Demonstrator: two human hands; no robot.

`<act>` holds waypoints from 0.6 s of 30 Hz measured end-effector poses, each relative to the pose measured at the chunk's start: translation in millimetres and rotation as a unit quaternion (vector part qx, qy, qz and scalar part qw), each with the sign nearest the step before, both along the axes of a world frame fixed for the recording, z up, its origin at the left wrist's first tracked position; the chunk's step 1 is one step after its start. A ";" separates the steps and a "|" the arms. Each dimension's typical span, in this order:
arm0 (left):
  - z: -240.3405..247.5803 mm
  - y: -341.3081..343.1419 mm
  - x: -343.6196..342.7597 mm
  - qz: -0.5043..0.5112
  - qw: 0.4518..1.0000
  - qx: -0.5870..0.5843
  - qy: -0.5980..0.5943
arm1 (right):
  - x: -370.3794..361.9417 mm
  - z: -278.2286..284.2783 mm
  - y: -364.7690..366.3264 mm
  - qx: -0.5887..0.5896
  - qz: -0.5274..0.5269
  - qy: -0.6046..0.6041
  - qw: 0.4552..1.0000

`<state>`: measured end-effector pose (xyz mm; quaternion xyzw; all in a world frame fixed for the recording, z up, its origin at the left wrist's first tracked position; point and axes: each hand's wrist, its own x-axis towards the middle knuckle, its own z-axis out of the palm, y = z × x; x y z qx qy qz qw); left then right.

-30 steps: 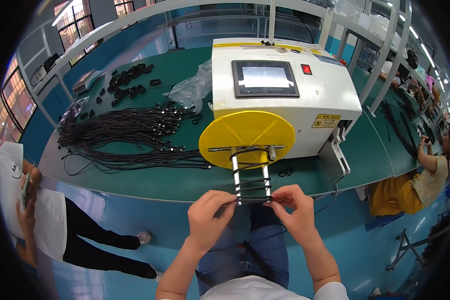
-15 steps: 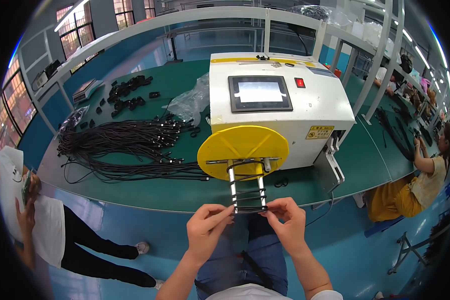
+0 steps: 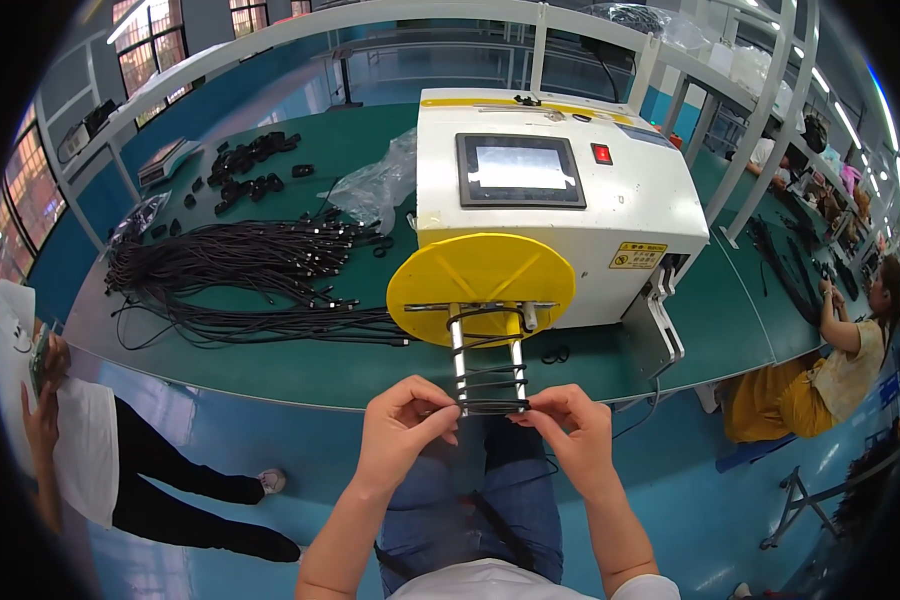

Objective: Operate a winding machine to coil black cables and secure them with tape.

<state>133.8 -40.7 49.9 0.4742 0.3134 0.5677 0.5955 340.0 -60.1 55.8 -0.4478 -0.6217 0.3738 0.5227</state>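
A black cable [image 3: 495, 382] is wound loosely around the two metal rods that stick out toward me from a yellow disc [image 3: 482, 280]. The disc sits on the front of a white winding machine [image 3: 560, 160] with a lit screen. At the rods' near ends, my left hand [image 3: 410, 415] pinches the cable coil by the left rod. My right hand [image 3: 566, 420] pinches it by the right rod, thumb and forefinger together. Several turns bunch between the hands, while others spread back toward the disc.
To the left on the green table [image 3: 220, 370] lies a big bundle of black cables [image 3: 240, 255]. Black plastic parts [image 3: 255, 158] and a clear plastic bag [image 3: 375, 190] lie behind it. A person [image 3: 80, 440] stands at left; another person [image 3: 840, 350] sits at right.
The whole scene has shifted slightly up and left in view. My hands stay at the rod ends, and more of the cable turns now bunch between them.
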 end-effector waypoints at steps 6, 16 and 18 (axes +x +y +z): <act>-2.0 -2.6 0.9 0.035 0.998 0.034 0.037 | 3.5 5.3 6.5 0.038 0.009 -0.035 0.999; -9.5 -8.7 8.5 0.066 0.996 0.062 0.022 | 18.0 0.8 20.6 0.047 0.068 -0.018 0.996; -8.7 -10.2 11.5 0.087 0.994 0.069 0.011 | 17.9 3.6 21.6 0.129 0.052 -0.113 0.984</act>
